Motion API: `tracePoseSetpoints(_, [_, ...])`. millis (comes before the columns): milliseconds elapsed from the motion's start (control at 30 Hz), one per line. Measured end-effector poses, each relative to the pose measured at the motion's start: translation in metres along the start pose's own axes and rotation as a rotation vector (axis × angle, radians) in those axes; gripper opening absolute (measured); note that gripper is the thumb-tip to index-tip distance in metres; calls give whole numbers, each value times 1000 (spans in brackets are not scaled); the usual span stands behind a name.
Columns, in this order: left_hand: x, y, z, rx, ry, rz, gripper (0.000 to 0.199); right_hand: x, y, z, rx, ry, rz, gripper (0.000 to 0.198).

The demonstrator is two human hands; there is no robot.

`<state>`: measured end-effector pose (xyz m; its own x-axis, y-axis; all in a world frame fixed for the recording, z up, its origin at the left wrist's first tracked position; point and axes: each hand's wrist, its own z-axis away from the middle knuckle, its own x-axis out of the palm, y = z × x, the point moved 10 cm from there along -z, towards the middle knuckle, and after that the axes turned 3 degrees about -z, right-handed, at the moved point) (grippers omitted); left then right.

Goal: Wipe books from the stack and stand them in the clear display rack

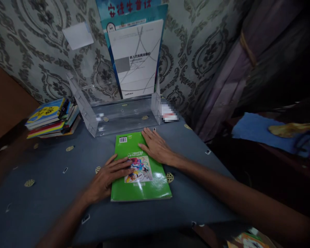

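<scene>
"On the blue-grey tablecloth (54, 196), where's the green paperback (142, 192)?"

"Just in front of the clear plastic stand (84, 108), barcode (123, 140) up. The left hand (104, 179) rests on its left side, fingers slightly spread."

"And the right hand (158, 148)?"

"Along the upper right edge, fingers close together, thumb apart."

Both forearms (212, 181) are angled inward; the left hand (105, 177) is held palm down, the right hand (156, 146) laid flat.
</scene>
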<state>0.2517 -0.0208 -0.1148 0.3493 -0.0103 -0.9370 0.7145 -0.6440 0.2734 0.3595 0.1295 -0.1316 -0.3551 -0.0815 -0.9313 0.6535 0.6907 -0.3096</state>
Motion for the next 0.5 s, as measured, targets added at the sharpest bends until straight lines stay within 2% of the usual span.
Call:
tracePoseSetpoints(233, [-5,3,0,21,19,26,54,2,-2,5,-73,2,-45,74])
tracePoseSetpoints(500, [-7,4,-1,22,28,54,48,2,-15,39,-162,-56,-106,81])
